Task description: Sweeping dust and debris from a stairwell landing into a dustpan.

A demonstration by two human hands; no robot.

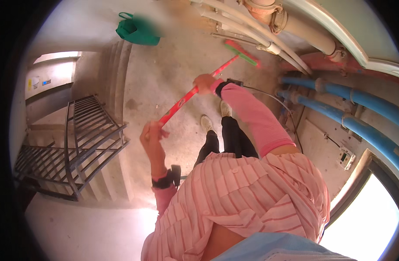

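Both hands grip the red patterned handle of a broom point(183, 101), which slants from lower left to upper right. My left hand point(153, 133) is closed around the handle's near end. Further down the shaft, my right hand point(204, 84) is wrapped around it. The broom's green head point(243, 55) with red bristles lies over the concrete floor point(147, 81), near the pipes along the right wall. Whether the bristles touch the floor I cannot tell. My two shoes stand below and to the right of the handle.
A green bag point(139, 32) sits on the floor ahead. To the left, stairs descend beside a metal railing point(95, 137). Blue pipes point(359, 117) and cream pipes point(245, 26) run along the right wall, with a dark cable point(286, 106) near my right arm. A bright window point(366, 208) is at lower right.
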